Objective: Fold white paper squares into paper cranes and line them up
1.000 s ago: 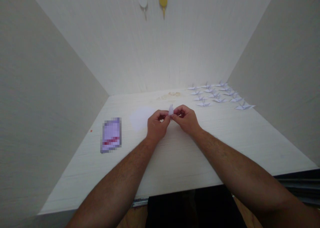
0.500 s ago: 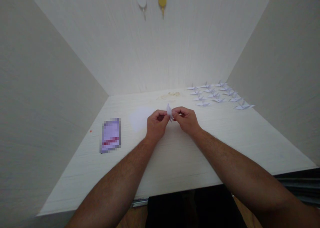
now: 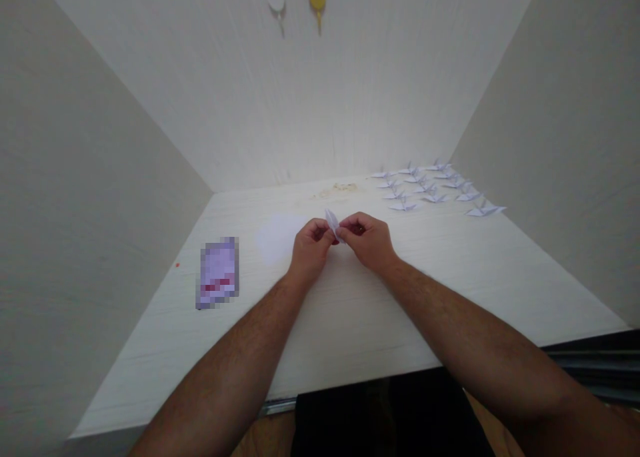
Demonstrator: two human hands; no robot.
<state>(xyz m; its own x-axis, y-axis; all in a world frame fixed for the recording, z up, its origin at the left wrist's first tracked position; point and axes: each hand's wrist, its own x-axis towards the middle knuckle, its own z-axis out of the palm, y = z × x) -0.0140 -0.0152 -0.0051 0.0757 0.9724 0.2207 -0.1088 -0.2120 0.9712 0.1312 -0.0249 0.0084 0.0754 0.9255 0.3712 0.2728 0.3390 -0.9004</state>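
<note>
A small folded piece of pale paper [image 3: 333, 222] is pinched between my left hand [image 3: 309, 250] and my right hand [image 3: 369, 242], just above the white desk [image 3: 350, 303]. Both hands have their fingers curled closed on the paper, thumbs and forefingers meeting at its lower part. The paper's pointed tip sticks up and leans left. A round white sheet of paper [image 3: 277, 237] lies flat on the desk just left of my left hand.
Several folded paper cranes [image 3: 430, 190] stand in rows at the desk's back right. A blurred-out packet [image 3: 219, 272] lies at the left. Walls close the desk in on three sides; two hooks [image 3: 295, 0] hang on the back wall.
The folded paper has turned in my fingers, its tip now leaning to the left. My hands have stayed in about the same place.
</note>
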